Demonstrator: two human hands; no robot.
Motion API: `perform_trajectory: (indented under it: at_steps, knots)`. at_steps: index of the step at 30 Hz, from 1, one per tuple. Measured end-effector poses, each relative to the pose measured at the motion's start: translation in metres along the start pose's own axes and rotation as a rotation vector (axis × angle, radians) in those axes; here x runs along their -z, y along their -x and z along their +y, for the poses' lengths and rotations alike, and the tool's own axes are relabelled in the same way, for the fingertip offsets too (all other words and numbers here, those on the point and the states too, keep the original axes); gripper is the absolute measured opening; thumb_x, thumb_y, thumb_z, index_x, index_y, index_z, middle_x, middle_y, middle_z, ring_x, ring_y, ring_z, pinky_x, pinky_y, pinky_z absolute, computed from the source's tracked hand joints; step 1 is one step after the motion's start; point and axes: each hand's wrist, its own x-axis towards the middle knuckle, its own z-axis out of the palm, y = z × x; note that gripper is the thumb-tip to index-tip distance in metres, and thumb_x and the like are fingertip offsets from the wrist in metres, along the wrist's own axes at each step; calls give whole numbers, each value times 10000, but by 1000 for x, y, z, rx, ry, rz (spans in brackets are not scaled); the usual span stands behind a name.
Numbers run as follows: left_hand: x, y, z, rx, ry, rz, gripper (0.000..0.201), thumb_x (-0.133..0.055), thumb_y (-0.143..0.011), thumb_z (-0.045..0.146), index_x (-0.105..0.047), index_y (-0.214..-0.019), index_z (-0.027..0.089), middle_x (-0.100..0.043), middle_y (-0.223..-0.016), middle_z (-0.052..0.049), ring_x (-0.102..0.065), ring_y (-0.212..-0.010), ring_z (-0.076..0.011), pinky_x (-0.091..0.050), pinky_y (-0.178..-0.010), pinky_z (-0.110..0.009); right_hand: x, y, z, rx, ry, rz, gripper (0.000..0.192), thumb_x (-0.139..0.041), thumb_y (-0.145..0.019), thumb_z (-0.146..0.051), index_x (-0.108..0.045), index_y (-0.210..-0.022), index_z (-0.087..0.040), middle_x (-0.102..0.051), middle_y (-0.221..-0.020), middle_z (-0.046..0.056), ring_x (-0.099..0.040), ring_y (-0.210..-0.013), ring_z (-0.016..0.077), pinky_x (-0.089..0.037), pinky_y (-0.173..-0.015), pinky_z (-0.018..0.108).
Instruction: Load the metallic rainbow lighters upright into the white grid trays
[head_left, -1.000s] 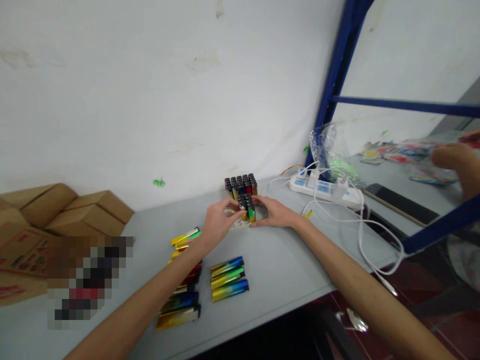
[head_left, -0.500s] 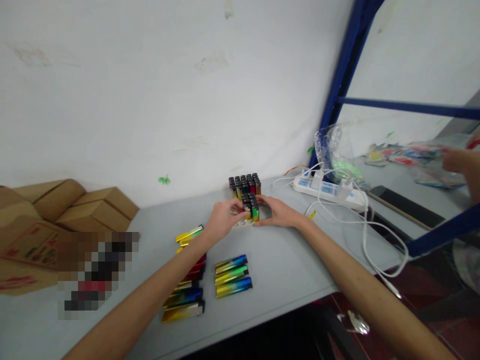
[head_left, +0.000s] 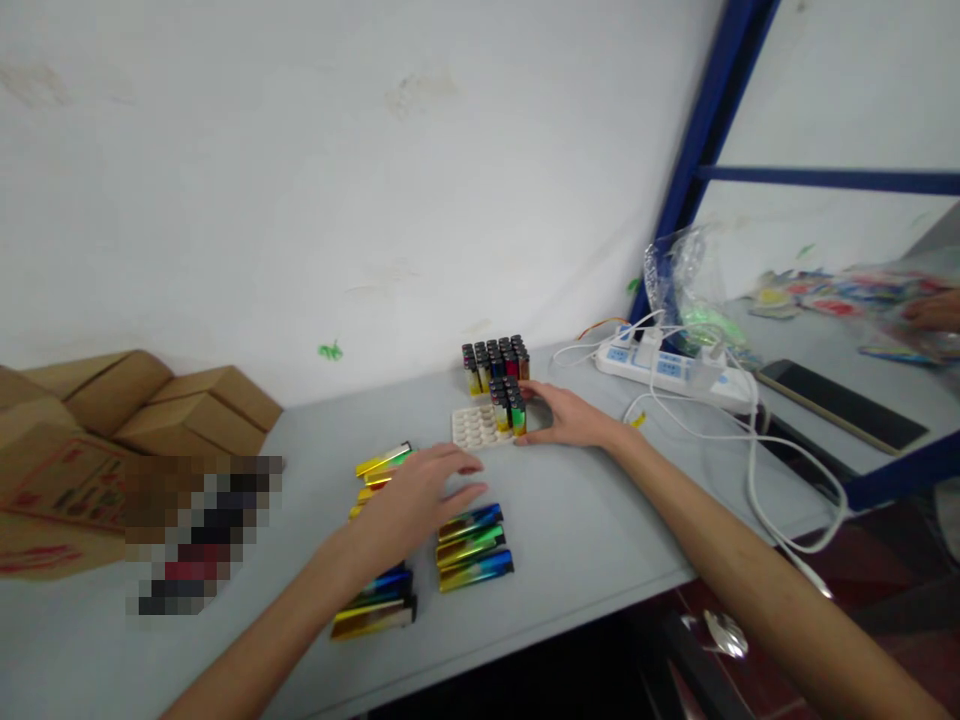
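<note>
My left hand [head_left: 431, 490], empty with fingers apart, hovers above the table near three metallic blue, green and yellow lighters [head_left: 472, 545] lying side by side. Under its wrist lies a column of more metallic lighters [head_left: 375, 618], partly hidden. A white tray [head_left: 471, 427] with rows of round holes sits farther back. Several lighters [head_left: 510, 405] stand upright at its right end. My right hand [head_left: 562, 415] holds that end, thumb at the front edge and fingers behind the lighters. Behind the tray stands another block of upright lighters [head_left: 495, 360].
Brown cardboard boxes [head_left: 202, 415] are at the left. A white power strip [head_left: 675, 375] with looping white cables lies at the right, beside a blue metal frame [head_left: 694, 150]. Beyond are a phone [head_left: 844, 403], plastic bags and another person's hand [head_left: 934, 312].
My left hand has let go at the tray and moved toward me and left, opening its fingers. My right hand stays at the tray. The view has shifted slightly.
</note>
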Motion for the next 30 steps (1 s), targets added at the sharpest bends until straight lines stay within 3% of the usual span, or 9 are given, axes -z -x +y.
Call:
perform_trajectory:
  at_steps: [4, 9, 11, 14, 19, 21, 24, 27, 30]
  knots:
    - [-1, 25, 4, 29, -15, -177, 270, -607, -919, 419, -725, -1082, 239, -686, -1116, -62, -632, -1056, -224, -477, -983, -368, 2, 0, -4, -9, 9, -2, 811, -825, -713, -475, -489, -1388, -176, -615, -1346, 154, -633, -1171, 299, -501, -1026, 453]
    - [-10, 23, 0, 66, 58, -260, 264, -551, -958, 281, -686, -1180, 234, -652, -1133, -64, -617, -1062, -209, -461, -976, -341, 1, 0, -6, -51, 26, -6, 843, -826, -707, -483, -469, -1403, -167, -623, -1332, 163, -640, -1163, 306, -510, -1019, 469]
    - [-9, 19, 0, 49, 104, -208, 268, -514, -971, 258, -671, -1188, 246, -632, -1131, -56, -605, -1067, -201, -451, -981, -335, 0, 0, -4, -62, 27, -8, 848, -825, -706, -490, -468, -1404, -168, -618, -1341, 164, -634, -1174, 308, -502, -1032, 479]
    - [-5, 13, 1, 39, 203, -30, 234, -474, -984, 273, -637, -1146, 231, -608, -1122, -57, -584, -1056, -195, -442, -970, -337, -1, 1, -2, -69, 22, -3, 876, -833, -694, -487, -453, -1419, -175, -611, -1350, 162, -625, -1193, 309, -489, -1049, 488]
    - [-7, 9, 3, 137, 602, 118, 273, -390, -1012, 384, -449, -1216, 212, -594, -888, -13, -509, -694, -132, -444, -656, -262, -1, 1, -3, -53, -14, -6, 851, -834, -699, -465, -466, -1416, -193, -603, -1368, 148, -618, -1205, 306, -486, -1060, 493]
    - [-10, 9, 3, 182, 688, 173, 285, -410, -1001, 418, -462, -1186, 208, -558, -824, 7, -463, -652, -121, -400, -593, -242, 0, 1, -5, -51, -27, -6, 829, -830, -708, -462, -476, -1410, -197, -589, -1389, 143, -609, -1219, 303, -475, -1076, 492]
    - [-11, 11, 3, 254, 628, 255, 296, -465, -968, 470, -542, -922, 189, -467, -690, 35, -410, -611, -113, -344, -558, -237, 0, 1, -5, -55, -25, 0, 819, -830, -707, -463, -489, -1403, -198, -584, -1397, 141, -603, -1230, 307, -461, -1092, 497]
    - [-9, 13, 2, 304, 559, 334, 426, -486, -941, 513, -426, -668, 192, -358, -597, 50, -335, -559, -101, -276, -517, -243, 0, 1, -5, -68, -13, -1, 820, -832, -702, -470, -498, -1398, -192, -594, -1386, 141, -606, -1231, 313, -467, -1091, 491]
    - [-8, 16, 0, 318, 596, 373, 475, -474, -933, 526, -346, -612, 201, -305, -562, 54, -293, -531, -97, -238, -494, -248, 1, 2, -7, -87, 7, -6, 826, -827, -707, -474, -491, -1403, -182, -585, -1399, 144, -590, -1257, 314, -463, -1099, 479]
